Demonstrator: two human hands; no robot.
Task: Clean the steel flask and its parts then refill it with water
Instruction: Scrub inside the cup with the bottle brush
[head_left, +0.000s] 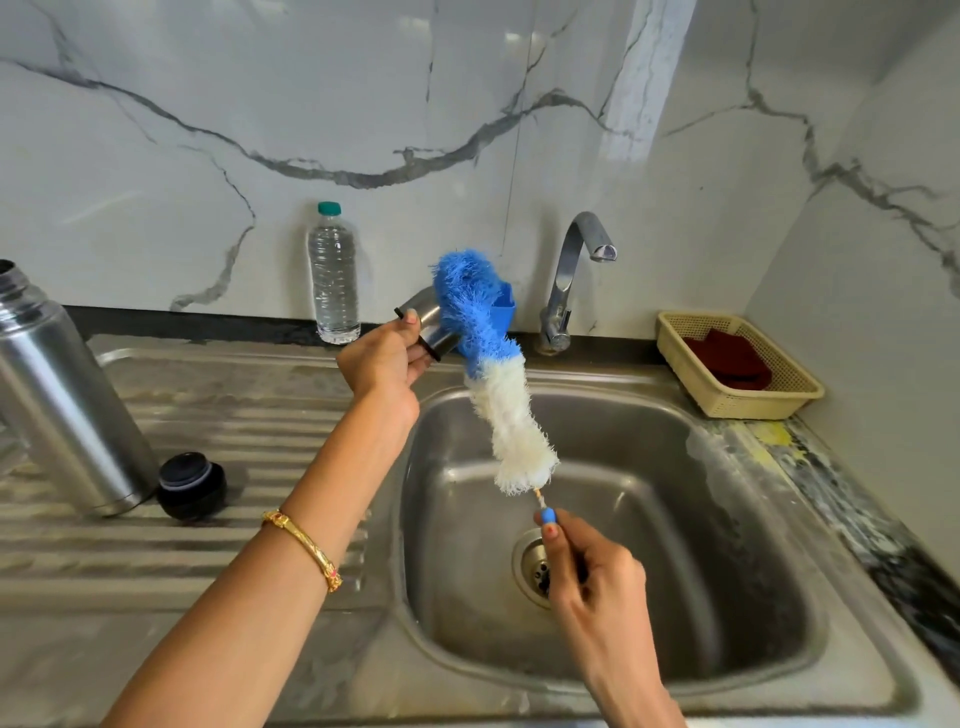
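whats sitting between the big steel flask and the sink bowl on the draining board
In the head view, a black stopper sits on the ribbed draining board right beside the flask; the left forearm crosses above the stretch toward the sink.

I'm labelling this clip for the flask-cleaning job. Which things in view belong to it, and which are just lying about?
Part of the job:
steel cup in the left hand
bottle brush, right hand holding its handle
steel flask
black stopper
tap
sink

Lying about:
water bottle
basket with a dark red cloth
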